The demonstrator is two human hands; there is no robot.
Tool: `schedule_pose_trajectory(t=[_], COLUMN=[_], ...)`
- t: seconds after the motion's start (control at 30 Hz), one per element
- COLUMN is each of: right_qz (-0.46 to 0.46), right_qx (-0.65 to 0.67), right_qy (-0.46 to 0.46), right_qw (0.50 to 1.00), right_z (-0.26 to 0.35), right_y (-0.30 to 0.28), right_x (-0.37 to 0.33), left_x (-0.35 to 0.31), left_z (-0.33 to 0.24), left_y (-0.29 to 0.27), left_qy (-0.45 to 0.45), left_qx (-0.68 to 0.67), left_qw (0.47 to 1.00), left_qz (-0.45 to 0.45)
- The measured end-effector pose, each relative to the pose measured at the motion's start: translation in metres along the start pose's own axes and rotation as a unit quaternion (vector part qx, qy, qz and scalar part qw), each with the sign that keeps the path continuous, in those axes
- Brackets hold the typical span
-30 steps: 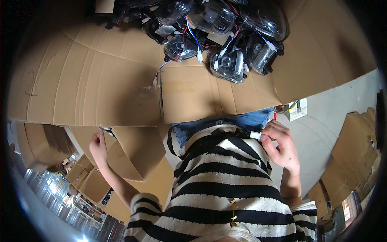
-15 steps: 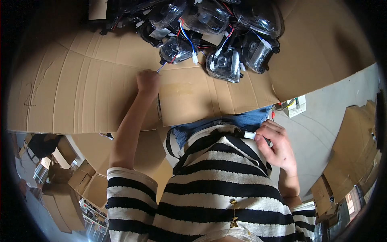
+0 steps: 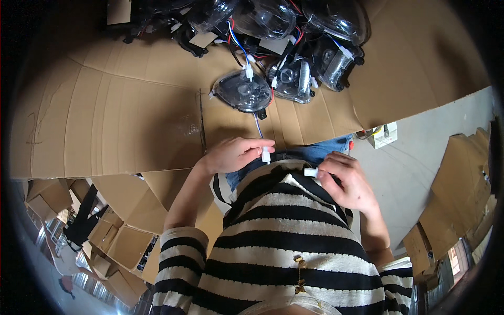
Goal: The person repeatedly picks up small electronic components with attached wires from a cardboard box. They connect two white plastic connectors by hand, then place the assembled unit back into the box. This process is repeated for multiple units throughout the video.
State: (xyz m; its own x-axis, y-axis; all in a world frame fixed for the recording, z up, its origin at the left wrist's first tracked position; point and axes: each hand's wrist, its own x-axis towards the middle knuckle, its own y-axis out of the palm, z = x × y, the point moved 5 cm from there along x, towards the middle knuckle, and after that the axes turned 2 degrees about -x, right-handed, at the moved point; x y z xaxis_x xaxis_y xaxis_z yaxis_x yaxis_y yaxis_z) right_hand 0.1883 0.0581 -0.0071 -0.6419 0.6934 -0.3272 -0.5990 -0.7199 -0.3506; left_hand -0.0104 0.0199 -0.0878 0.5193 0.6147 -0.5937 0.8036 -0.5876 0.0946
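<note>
My left hand (image 3: pixel 239 153) pinches a white plastic wire connector (image 3: pixel 266 155) at the near edge of the cardboard. A thin blue and white wire (image 3: pixel 258 126) runs from it to a clear-lensed headlight (image 3: pixel 242 90) with a black mounting tab. Closed on a second white connector (image 3: pixel 311 172), my right hand (image 3: pixel 346 181) stays in front of my striped shirt. The two connectors face each other a short way apart. Whether a wire trails from the right-hand connector is hidden by the fingers.
Several more clear headlights (image 3: pixel 265 18) with loose wires and plugs are piled on the cardboard sheet (image 3: pixel 142 110). To the right, a white box (image 3: pixel 386 135) stands on the grey floor (image 3: pixel 420 142). Open cardboard boxes (image 3: pixel 123 241) stand at lower left.
My left hand has come back toward my body, bringing the wired connector and drawing the headlight nearer. My right hand, still holding its connector, has shifted slightly left.
</note>
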Motion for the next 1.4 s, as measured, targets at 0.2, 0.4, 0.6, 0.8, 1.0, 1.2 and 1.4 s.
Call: schedule_pose_trajectory(t=[0.2, 0.4, 0.6, 0.8, 1.0, 1.2, 1.4], right_qz=[0.015, 0.0, -0.037, -0.044, -0.097, -0.125, -0.131], right_qx=[0.046, 0.092, 0.074, 0.163, 0.229, 0.262, 0.157], right_qy=[0.003, 0.013, -0.015, 0.12, 0.212, 0.248, 0.244], right_qw=[0.999, 0.996, 0.996, 0.978, 0.945, 0.924, 0.948], right_z=[-0.01, -0.005, -0.007, -0.015, -0.035, -0.048, -0.055], right_y=[0.027, 0.036, 0.038, 0.044, 0.06, 0.07, 0.068], right_x=[0.005, 0.012, 0.015, 0.014, 0.013, 0.014, 0.025], left_x=[-0.002, -0.01, -0.013, -0.014, -0.012, -0.006, 0.002], left_z=[-0.025, -0.023, -0.026, -0.029, -0.032, -0.032, -0.029], left_y=[0.0, 0.009, 0.012, 0.02, 0.023, 0.025, 0.024], left_qy=[0.02, 0.095, 0.126, 0.184, 0.292, 0.33, 0.319], left_qx=[0.099, 0.125, 0.149, 0.21, 0.344, 0.41, 0.408], left_qw=[0.995, 0.986, 0.977, 0.93, 0.828, 0.778, 0.789], left_qz=[-0.021, -0.052, -0.084, -0.239, -0.333, -0.343, -0.329])
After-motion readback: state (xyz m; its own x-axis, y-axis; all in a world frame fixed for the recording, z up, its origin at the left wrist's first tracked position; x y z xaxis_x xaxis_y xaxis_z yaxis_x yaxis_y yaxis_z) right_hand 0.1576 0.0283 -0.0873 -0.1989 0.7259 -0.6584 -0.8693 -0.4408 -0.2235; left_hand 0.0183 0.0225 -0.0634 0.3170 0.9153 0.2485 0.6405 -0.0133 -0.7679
